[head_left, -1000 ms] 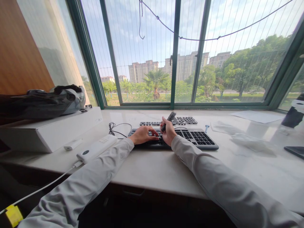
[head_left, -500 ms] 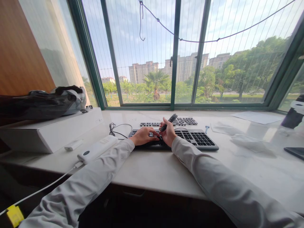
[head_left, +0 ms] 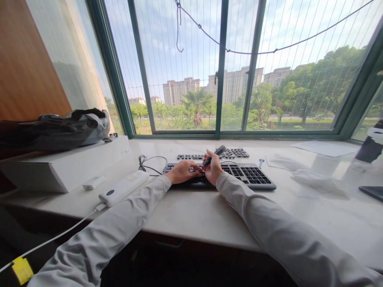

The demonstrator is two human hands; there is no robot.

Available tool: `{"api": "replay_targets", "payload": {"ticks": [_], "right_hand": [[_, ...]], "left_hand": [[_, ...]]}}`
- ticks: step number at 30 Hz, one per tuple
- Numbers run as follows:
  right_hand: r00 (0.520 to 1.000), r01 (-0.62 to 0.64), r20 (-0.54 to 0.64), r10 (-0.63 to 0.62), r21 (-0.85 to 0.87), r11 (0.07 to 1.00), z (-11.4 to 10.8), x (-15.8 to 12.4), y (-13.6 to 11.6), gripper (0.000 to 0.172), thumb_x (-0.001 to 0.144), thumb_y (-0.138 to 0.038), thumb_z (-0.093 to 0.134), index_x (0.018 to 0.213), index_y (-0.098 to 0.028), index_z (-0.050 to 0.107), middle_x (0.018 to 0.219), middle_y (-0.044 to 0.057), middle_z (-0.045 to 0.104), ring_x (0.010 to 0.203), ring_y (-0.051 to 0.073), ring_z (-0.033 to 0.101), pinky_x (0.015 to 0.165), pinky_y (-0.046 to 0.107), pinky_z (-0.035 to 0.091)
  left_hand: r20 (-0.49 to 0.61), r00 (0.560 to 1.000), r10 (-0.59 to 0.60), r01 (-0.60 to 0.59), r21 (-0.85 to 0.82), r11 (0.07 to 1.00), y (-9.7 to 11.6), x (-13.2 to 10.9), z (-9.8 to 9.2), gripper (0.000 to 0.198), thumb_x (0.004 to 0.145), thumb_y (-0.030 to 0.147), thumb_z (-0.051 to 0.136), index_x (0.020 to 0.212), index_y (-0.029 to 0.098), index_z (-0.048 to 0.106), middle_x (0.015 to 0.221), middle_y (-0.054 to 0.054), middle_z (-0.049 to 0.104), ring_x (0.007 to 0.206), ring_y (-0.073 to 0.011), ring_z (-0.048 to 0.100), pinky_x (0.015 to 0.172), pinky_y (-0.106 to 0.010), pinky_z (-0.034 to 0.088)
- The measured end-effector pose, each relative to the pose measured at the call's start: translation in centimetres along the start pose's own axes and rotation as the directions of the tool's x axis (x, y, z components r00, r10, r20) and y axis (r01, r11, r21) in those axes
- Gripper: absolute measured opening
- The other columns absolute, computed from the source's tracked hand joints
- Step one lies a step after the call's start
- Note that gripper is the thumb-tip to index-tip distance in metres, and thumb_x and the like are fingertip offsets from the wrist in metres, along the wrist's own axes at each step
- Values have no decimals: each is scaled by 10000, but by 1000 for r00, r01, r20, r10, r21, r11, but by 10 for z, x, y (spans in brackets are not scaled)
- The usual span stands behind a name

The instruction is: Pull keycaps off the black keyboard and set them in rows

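Observation:
A black keyboard (head_left: 257,176) with its keycaps off on the right part lies before me on the marble-patterned tabletop. My right hand (head_left: 213,169) is closed around a black brush (head_left: 220,150), its bristles pointing up and away to the right. Over the keyboard's middle, my left hand (head_left: 186,171) is bent with thumb and fingertips together, close to the right fingers. What those fingertips hold, if anything, is too small to make out. Behind the keyboard, loose black keycaps (head_left: 237,152) lie in rows, partly hidden by my right hand and the brush.
A white power bank (head_left: 124,188) with a plugged-in cable and a small white device (head_left: 94,182) lie left. Beyond them stands a white box (head_left: 68,165) under a dark bag (head_left: 56,129). A small blue tool (head_left: 261,162), clear plastic bags (head_left: 317,180) and a phone (head_left: 371,192) lie right.
The brush in my right hand has tilted slightly lower and to the right. My left hand stays nearly in place over the keyboard. The whole view has shifted very slightly.

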State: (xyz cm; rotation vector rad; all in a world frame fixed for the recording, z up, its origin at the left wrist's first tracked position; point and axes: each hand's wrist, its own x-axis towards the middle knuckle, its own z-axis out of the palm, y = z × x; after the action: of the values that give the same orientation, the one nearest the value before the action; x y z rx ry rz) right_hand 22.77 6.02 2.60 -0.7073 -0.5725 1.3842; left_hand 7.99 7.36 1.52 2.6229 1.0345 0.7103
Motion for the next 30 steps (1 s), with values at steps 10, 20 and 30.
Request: {"api": "replay_targets", "payload": {"ticks": [10,20,30], "right_hand": [[994,103,53,-95,-174,979,-8,16,11,333,753,-406,589,621,-226,340,483,-69,378,402,85,319,399,251,252],[985,147,113,-130,-158,976,-3,13,18,373,736,-422,620,569,-217,357,465,-72,313,416,79,253,389,248,220],[955,179,264,-136,-147,973,-2,8,16,515,687,-578,670,587,-228,306,465,-100,205,404,62,148,359,234,143]], "left_hand": [[75,996,-40,51,-160,986,2,2,-4,361,740,444,663,982,190,749,882,-32,730,819,-178,616,766,-248,462],[53,997,62,-58,-70,996,0,-1,-8,328,748,437,675,963,197,738,891,-38,708,776,-158,604,676,-233,438],[27,996,87,-84,-93,992,2,-2,-11,308,734,433,692,907,180,725,916,-45,708,809,-162,612,703,-244,450]]}}
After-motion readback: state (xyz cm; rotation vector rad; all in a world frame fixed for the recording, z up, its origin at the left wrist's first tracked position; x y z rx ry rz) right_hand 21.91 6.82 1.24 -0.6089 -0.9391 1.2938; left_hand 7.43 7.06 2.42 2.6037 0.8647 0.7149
